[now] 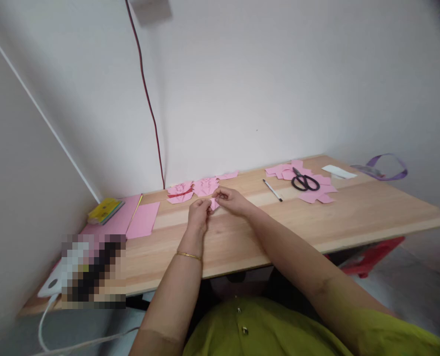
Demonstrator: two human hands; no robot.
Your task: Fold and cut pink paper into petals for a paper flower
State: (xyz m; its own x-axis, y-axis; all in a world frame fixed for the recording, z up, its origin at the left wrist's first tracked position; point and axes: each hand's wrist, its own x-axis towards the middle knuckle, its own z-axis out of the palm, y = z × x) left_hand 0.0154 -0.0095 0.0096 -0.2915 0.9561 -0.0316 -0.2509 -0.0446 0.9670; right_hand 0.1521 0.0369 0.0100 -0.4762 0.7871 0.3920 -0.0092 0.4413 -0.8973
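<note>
Between my two hands is a small piece of pink paper, held just above the wooden table. My left hand pinches its left side, with a thin gold bangle on that wrist. The fingers of my right hand are closed at its upper right edge. Fingertips cover part of the paper, so its full shape is hidden. Just beyond my hands lie folded pink paper pieces, and another folded group with a red strip sits to their left.
At right, black-handled scissors rest on pink paper cutouts, near a white pen and a white strip. At left are pink sheets, a pencil, a yellow pack and a white power strip.
</note>
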